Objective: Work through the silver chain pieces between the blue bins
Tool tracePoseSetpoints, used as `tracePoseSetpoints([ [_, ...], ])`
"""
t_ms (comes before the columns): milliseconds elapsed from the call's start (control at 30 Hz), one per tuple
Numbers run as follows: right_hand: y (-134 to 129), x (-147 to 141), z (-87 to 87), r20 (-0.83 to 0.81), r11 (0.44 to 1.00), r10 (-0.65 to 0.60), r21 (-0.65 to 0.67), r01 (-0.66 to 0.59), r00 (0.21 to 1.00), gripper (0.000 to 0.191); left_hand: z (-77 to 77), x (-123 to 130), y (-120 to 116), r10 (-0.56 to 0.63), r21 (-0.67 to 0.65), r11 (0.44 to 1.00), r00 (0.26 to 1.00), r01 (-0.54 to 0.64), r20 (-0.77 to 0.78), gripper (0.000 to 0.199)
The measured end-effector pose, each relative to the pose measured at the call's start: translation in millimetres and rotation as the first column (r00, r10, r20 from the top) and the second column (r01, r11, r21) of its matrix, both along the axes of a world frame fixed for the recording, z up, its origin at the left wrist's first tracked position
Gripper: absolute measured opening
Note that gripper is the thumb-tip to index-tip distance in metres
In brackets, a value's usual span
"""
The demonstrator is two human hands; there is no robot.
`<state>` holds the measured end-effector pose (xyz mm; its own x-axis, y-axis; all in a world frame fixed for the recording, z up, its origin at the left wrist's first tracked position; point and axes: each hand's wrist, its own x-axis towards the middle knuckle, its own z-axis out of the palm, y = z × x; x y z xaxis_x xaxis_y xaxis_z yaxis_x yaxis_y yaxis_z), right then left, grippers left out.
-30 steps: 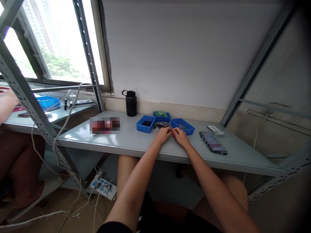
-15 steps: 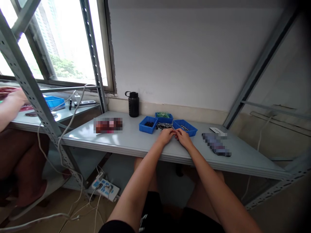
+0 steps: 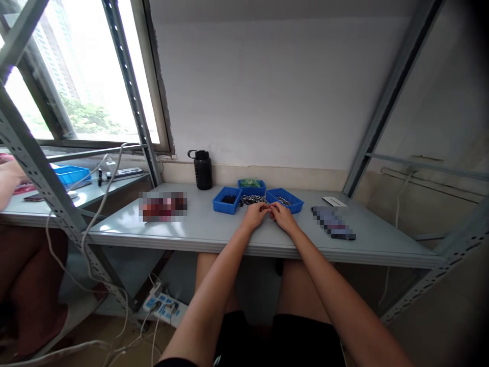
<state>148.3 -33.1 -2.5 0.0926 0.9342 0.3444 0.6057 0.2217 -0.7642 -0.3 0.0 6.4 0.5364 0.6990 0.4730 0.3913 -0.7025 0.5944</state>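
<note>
My left hand [image 3: 255, 214] and my right hand [image 3: 281, 214] meet at the fingertips just above the grey table [image 3: 198, 229]. Both have their fingers drawn together; whatever they pinch is too small to name. Behind them lies a loose pile of small metal pieces [image 3: 254, 200]. A blue tray [image 3: 220, 206] left of the pile holds small dark parts. To the right, another blue tray [image 3: 296, 206] contains small metallic parts, partly behind my right hand. The rear blue tray [image 3: 255, 191] has green items [image 3: 250, 182] in it.
A black bottle [image 3: 203, 171] stands near the wall. A blurred reddish item [image 3: 163, 208] lies at left, a blurred dark flat item [image 3: 333, 223] and a white card [image 3: 334, 202] at right. Another person's arm [image 3: 9, 181] shows at far left, beyond a metal post.
The view has shifted a little, so the table and trays appear slightly further left. My hands remain together at the fingertips, with a small change in finger pose.
</note>
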Motion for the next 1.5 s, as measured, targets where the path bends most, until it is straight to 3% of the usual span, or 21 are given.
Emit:
tracePoseSetpoints([
  [300, -1.8, -2.3, -0.2, 0.006, 0.999, 0.035, -0.008, -0.035, 0.999, 0.028, -4.6, 1.2, 1.3, 0.147, -0.023, 0.989, 0.989, -0.148, -0.023, 0.026],
  [533, -1.7, -2.8, -0.4, 0.0, 1.0, 0.021, 0.021, -0.021, 1.0, 0.028, -3.8, 0.9, 1.4, 0.134, 0.004, 0.991, 0.989, -0.134, -0.061, 0.026],
  [900, -3.9, -2.1, 4.8, 0.009, 0.994, -0.101, 0.029, 0.101, 0.995, 0.028, -5.9, 2.4, 5.9, 0.108, 0.068, 0.992, 0.993, -0.105, -0.051, 0.025],
  [1500, -2.2, -1.5, 1.8, 0.091, 0.998, -0.062, 0.002, 0.062, 0.994, 0.028, -8.6, 4.8, 8.9, 0.138, 0.132, 0.982, 0.99, -0.138, 0.006, 0.024],
])
